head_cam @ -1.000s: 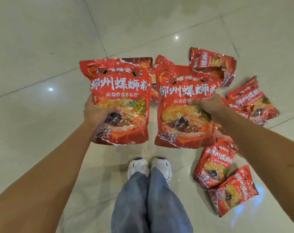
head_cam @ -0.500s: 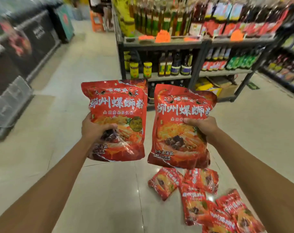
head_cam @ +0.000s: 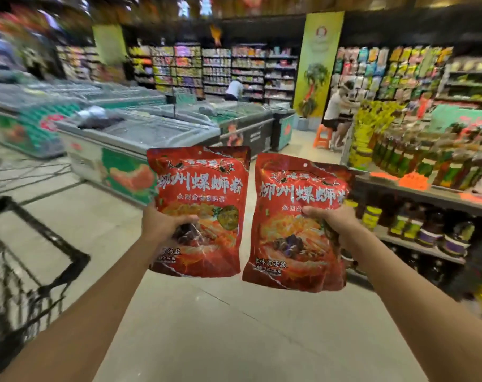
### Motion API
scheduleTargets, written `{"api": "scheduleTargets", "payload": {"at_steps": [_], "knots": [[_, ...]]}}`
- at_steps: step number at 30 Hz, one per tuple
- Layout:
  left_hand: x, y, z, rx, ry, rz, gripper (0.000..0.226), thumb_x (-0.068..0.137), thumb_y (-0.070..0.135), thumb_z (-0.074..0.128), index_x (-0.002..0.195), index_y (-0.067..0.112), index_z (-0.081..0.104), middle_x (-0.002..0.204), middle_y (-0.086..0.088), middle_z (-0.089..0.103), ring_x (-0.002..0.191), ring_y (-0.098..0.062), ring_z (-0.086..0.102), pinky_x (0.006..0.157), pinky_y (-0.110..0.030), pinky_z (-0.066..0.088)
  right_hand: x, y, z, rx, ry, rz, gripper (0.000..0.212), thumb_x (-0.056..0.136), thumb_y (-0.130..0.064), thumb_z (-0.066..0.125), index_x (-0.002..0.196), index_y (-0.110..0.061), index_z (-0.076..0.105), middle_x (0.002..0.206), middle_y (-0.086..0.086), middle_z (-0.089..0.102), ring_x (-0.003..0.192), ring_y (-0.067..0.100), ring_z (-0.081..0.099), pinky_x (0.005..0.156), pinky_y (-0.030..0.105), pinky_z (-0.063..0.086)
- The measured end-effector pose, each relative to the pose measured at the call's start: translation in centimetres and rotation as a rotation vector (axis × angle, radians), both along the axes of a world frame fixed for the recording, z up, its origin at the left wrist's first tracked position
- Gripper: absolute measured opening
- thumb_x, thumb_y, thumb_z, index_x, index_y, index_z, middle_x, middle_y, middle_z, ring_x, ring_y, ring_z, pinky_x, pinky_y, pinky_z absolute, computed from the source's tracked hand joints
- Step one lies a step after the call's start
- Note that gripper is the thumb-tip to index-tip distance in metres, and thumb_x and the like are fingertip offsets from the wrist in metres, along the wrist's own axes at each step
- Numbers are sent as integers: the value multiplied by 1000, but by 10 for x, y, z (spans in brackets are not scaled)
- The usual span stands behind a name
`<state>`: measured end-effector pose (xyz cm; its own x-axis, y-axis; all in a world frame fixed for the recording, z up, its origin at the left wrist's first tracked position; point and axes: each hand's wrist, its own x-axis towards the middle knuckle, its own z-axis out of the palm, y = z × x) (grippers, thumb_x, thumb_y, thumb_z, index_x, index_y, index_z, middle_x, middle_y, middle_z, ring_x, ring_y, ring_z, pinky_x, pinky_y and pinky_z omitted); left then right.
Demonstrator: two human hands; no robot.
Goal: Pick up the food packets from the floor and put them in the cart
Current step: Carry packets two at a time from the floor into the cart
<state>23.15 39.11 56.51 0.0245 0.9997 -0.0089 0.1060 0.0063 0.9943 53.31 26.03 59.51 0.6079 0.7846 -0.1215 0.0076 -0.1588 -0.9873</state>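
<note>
Left grip [head_cam: 162, 227] clamps one glossy red plastic food packet [head_cam: 201, 188], right grip [head_cam: 331, 223] a matching second packet [head_cam: 297, 244], both upright in air, likely for carrying to black wire cart [head_cam: 47, 230] at left.

floor [head_cam: 234, 340] pale tile | chest freezers [head_cam: 140, 130] left | bottle shelves [head_cam: 427, 194] right

Head-worn wide view, facing forward, left hand [head_cam: 162, 227] and right hand [head_cam: 335, 223] close ahead
</note>
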Motion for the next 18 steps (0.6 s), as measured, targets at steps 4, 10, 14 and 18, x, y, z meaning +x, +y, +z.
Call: {"api": "scheduleTargets", "payload": {"at_steps": [4,10,14,18], "knots": [[-115,-33,9,36,46,260,99,35,30,95,123,10,53,113,-7,65,101,-29,63,83,-39,54,-86,40,12,55,21,286,55,62,-25,86,108,-12,58,103,6,68,84,24,67,72,37,56],[-283,-92,22,38,80,592,94,42,26,94,125,10,52,117,-7,64,103,-26,61,90,-38,50,-251,89,11,98,57,713,97,29,-33,95,115,-8,59,109,15,69,94,34,70,88,51,54],[-382,-127,27,53,57,739,74,59,7,87,124,6,50,107,-3,57,98,-20,54,84,-30,44,-364,125,-2,87,117,899,110,15,-38,96,113,-4,58,109,19,69,93,36,70,87,52,54],[-470,-152,22,49,48,832,65,63,2,83,117,13,50,102,1,58,95,-19,55,79,-29,45,-479,132,-1,30,47,933,46,52,-29,89,80,-7,60,83,10,65,64,20,65,59,28,55]]}}
